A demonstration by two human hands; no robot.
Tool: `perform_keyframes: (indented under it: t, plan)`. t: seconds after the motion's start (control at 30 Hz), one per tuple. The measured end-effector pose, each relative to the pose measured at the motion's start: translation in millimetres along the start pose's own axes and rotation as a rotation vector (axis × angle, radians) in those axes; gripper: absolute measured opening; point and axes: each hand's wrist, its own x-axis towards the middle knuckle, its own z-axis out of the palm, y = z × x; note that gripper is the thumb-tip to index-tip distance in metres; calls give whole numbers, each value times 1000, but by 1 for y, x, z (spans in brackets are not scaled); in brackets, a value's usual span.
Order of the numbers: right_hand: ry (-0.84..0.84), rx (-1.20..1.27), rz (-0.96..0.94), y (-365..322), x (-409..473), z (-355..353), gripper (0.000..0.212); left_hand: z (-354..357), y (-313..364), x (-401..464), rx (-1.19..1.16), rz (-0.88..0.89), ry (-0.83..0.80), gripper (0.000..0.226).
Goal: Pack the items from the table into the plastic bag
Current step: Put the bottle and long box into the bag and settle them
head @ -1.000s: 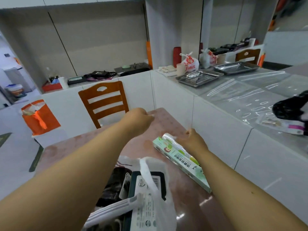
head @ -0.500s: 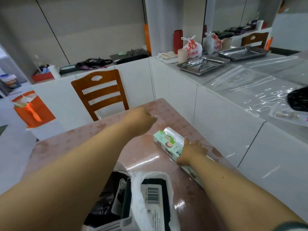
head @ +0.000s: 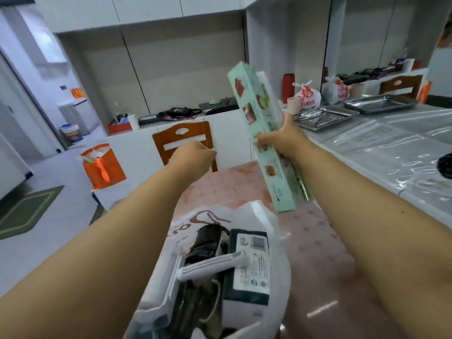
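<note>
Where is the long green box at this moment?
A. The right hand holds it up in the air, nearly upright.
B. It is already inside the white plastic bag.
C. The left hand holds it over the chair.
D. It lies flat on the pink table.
A: the right hand grips the long green box around its middle, tilted nearly upright above the table, outside the plastic bag.
</note>
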Motion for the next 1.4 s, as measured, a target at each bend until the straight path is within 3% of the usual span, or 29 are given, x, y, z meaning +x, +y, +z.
perform_keyframes:
  t: [0.17,0.27,0.33,0.43,0.57,0.67,0.77,0.9,0.97,1.2,1.4]
  plan:
    - [-118,427,-263,-121,-61,-1,74,-55,-10,-57,-26,20,121,15]
    - [-292,637,-381,-153,-104,21,31,-76,-22,-85,93,25,189,15]
    - [-451,699,-368,-156,-133,43,21,-89,-34,-103,191,47,213,8]
    - [-594,607,-298,-138,-158,75,37,-107,-58,-126,364,11,244,18]
    - [-591,395,-300,-103,-165,97,62,-125,-89,-150,619,-69,275,16]
    - [-616,226,-361,-86,-166,100,79,-136,-101,-164,692,-231,158,31]
    - [-652,50,-415,-80,-172,104,92,-140,-116,-170,422,-414,64,26]
    - [-678,-82,-471,-84,-182,108,106,-146,-142,-168,-423,-613,94,17]
    - [-693,-163,-511,-87,-184,107,106,-150,-151,-165,-657,-630,94,20]
    - [-782,-540,-512,-67,-185,112,105,-146,-163,-167,-1058,-661,83,33]
    - [-796,-905,-510,-41,-180,120,113,-149,-163,-170,-1155,-710,77,26]
